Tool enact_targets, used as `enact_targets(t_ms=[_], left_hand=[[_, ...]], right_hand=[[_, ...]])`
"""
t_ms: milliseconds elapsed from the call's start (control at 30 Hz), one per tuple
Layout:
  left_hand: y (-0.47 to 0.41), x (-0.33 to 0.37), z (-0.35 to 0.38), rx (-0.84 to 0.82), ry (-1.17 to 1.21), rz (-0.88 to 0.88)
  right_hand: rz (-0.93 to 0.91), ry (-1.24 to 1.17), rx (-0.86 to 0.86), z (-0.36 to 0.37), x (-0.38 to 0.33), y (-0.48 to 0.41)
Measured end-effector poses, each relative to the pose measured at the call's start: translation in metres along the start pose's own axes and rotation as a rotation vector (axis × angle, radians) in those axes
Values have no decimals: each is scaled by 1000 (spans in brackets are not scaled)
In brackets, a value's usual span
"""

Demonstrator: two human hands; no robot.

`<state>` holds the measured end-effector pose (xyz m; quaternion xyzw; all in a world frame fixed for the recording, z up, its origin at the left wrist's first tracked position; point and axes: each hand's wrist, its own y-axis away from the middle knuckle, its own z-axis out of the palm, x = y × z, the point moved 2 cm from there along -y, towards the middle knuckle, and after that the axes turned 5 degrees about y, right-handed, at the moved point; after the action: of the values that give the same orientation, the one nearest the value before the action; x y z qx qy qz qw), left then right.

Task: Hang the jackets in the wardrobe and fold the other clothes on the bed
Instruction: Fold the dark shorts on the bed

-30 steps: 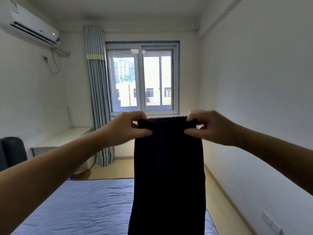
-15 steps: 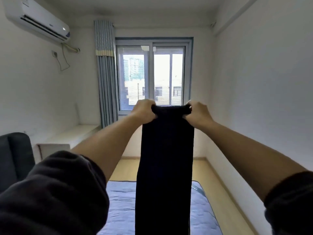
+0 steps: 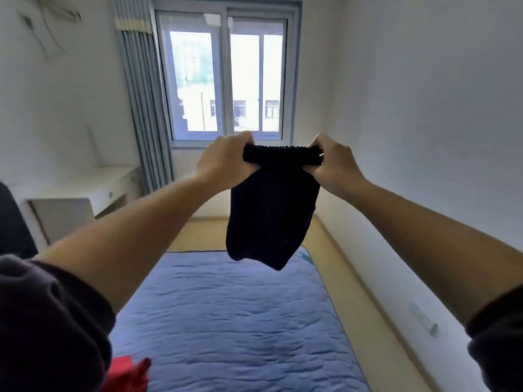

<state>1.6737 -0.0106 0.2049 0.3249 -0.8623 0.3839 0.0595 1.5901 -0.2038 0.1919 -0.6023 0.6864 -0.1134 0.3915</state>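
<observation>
Head view: dark garment (image 3: 271, 216) hangs from left hand (image 3: 223, 162) and right hand (image 3: 331, 168).

The person is wearing a dark charcoal top of thick, soft fabric, its left sleeve (image 3: 51, 321) and right sleeve (image 3: 498, 338) sitting bunched up near the elbows. Below the cuffs, the left forearm (image 3: 135, 233), right forearm (image 3: 424, 227), left hand (image 3: 226, 162) and right hand (image 3: 335, 168) are showing bare.

Black garment (image 3: 271, 210), blue quilted bed (image 3: 240, 321), red cloth (image 3: 128, 373).
</observation>
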Motion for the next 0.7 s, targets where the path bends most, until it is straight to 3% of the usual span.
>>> enact_targets(t_ms=[267, 500, 700], left_hand=[[234, 3, 103, -273, 24, -215], [489, 42, 181, -677, 206, -443], [558, 55, 185, -963, 266, -465]], right_hand=[[184, -54, -263, 66, 46, 245], [327, -36, -735, 89, 69, 513], [357, -124, -1009, 78, 65, 578]])
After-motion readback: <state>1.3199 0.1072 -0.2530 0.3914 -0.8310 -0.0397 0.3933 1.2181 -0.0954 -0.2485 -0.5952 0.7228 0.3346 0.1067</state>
